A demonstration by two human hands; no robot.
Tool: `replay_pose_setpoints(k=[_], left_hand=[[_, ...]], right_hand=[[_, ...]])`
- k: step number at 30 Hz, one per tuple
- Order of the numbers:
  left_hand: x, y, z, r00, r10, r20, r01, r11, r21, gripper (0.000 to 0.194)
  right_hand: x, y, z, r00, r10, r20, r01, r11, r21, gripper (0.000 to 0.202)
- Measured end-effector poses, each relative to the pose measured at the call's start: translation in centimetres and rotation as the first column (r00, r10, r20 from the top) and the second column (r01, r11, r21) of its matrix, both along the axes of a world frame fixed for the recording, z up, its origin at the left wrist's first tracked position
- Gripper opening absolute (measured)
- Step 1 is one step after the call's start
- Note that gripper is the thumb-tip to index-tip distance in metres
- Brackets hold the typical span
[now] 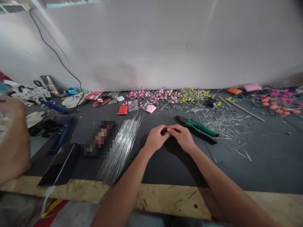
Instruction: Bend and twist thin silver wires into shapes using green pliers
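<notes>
1. Left hand and right hand: fingers drawn closed, tips meeting above the middle of the table. Cannot tell what, if anything, is pinched between them.
2. Pliers: green handles with black, dark metal nose; lying just beside the right hand, toward the table's right edge.
3. Wire bundle: thin, straight, silvery, roughly parallel; left of the left hand, reaching the front edge.
4. Short wires: silvery, scattered crosswise beyond and right of the pliers.
5. Pink-tipped stems and yellow-tipped stems: thin, small-headed, heaped side by side along the back edge.
6. Counts: one pair of pliers; one wire bundle; two pale sticks, toward the back right corner; one red packet and one white case, near the back edge. Wires and stems too tangled to count.
7. Near the front left corner: one dark phone, cable attached. Another person's arm reaches in at the left edge.
</notes>
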State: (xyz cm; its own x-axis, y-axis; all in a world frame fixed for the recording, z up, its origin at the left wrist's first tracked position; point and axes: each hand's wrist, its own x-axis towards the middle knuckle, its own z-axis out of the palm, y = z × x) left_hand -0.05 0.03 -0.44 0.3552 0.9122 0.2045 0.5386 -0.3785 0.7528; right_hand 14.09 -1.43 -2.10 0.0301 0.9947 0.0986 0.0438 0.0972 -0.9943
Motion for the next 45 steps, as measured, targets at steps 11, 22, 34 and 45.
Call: replay_pose_setpoints(k=[11, 22, 34, 45], left_hand=[[-0.1, 0.1, 0.12, 1.0, -0.013, -0.002, 0.013, 0.998, -0.053, 0.013], [-0.18, 0.27, 0.18, 0.999, -0.029, 0.025, 0.031, 0.996, -0.08, 0.011], [-0.31, 0.4, -0.1, 0.999, -0.035, 0.015, 0.037, 0.995, -0.089, 0.013], [-0.15, 0.34, 0.23, 0.999, -0.039, -0.013, 0.037, 0.995, -0.088, 0.011]], right_hand=[[-0.17, -0.15, 0.45, 0.998, 0.019, 0.061, -0.021, 1.0, 0.022, 0.018], [-0.12, -0.07, -0.25, 1.0, -0.011, 0.023, 0.012, 0.999, -0.035, 0.022], [-0.25, -0.18, 0.22, 1.0, -0.012, 0.024, 0.014, 0.998, -0.061, 0.021], [0.01, -0.22, 0.09, 0.999, 0.016, 0.045, -0.014, 0.998, -0.055, 0.02]])
